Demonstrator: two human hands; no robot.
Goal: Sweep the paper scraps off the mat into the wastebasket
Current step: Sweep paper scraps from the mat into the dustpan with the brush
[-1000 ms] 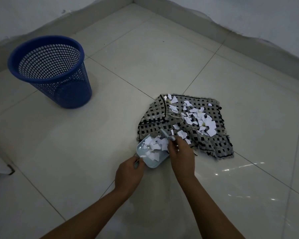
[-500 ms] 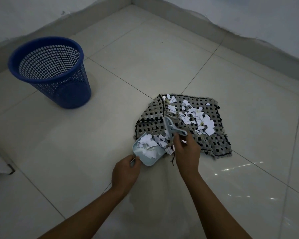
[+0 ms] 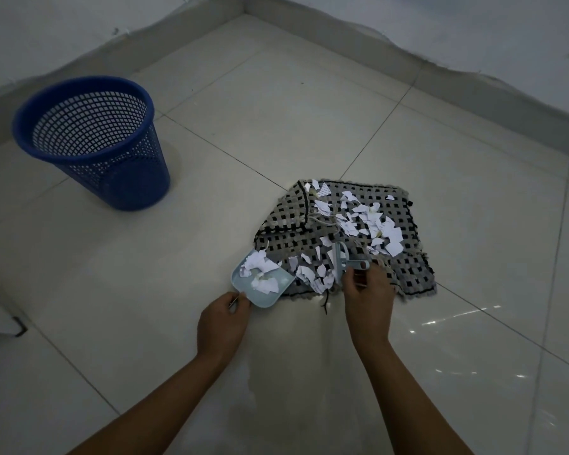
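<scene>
At lower centre, the left hand [image 3: 222, 318] grips the handle of a small dustpan [image 3: 260, 280] already holding some paper scraps [image 3: 368, 221]. The right hand [image 3: 368, 290] grips a little brush [image 3: 340, 262] on the checked mat [image 3: 404, 270]. Judging by the mat, most scraps remain. The blue wastebasket [image 3: 89, 139] stands well apart, upper left, apparently empty; bare floor lies between.

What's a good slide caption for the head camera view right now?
Right hand brushes paper scraps across woven mat toward dustpan held by left hand; blue wastebasket waits nearby.
</scene>
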